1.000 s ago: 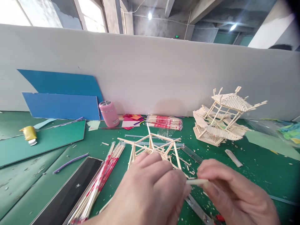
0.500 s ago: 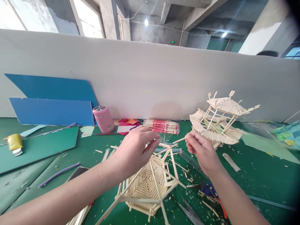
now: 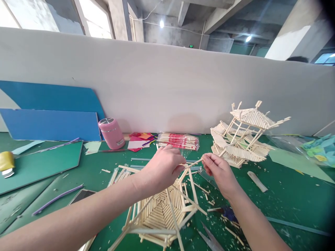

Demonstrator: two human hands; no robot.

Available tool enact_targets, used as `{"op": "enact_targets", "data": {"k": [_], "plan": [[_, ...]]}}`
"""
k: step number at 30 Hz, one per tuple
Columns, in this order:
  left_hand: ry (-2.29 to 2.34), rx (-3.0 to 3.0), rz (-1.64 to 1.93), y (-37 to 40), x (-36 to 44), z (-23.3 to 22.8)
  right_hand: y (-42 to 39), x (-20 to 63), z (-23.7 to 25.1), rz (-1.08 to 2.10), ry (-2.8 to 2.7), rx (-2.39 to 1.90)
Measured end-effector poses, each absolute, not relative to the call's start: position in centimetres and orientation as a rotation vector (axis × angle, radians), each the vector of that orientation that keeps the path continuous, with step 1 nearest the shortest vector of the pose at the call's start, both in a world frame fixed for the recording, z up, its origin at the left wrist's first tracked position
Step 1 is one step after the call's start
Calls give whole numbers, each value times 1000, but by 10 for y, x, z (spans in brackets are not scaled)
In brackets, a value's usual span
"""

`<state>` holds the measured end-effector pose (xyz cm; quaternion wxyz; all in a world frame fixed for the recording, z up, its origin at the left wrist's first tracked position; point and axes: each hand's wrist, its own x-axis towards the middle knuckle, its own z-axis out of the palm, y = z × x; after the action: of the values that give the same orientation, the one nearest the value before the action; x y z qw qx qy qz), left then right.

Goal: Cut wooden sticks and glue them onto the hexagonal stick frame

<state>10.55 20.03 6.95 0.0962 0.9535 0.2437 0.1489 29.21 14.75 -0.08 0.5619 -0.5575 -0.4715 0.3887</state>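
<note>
On the green table a model built of wooden sticks (image 3: 178, 223) stands in front of me, with a spiral-patterned floor and slanted sticks around it. My right hand (image 3: 218, 172) pinches the end of a thin wooden stick (image 3: 194, 162) between thumb and fingers. The stick's other end reaches the model's upper far corner. There my left hand (image 3: 166, 169) is closed, thumb against fingers, right at that corner. What lies between its fingertips is hidden behind the hand.
A finished-looking stick pavilion (image 3: 243, 139) stands back right. Scissors (image 3: 209, 238) lie near the front, with wood scraps around. Bundled sticks (image 3: 179, 141), a pink canister (image 3: 112, 133) and blue boards (image 3: 52, 123) line the white partition (image 3: 157, 83). A yellow-handled tool (image 3: 6, 162) lies left.
My right hand has moved slightly left and down, bringing the stick to the model's upper corner. My left hand has shifted slightly right and down, its fingers now closed at that corner.
</note>
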Motion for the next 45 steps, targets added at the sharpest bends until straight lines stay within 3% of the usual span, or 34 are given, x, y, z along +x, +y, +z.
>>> {"op": "enact_targets", "data": {"k": [45], "plan": [[685, 2999, 306, 198, 107, 59, 151, 289, -9, 818, -1153, -1387]]}}
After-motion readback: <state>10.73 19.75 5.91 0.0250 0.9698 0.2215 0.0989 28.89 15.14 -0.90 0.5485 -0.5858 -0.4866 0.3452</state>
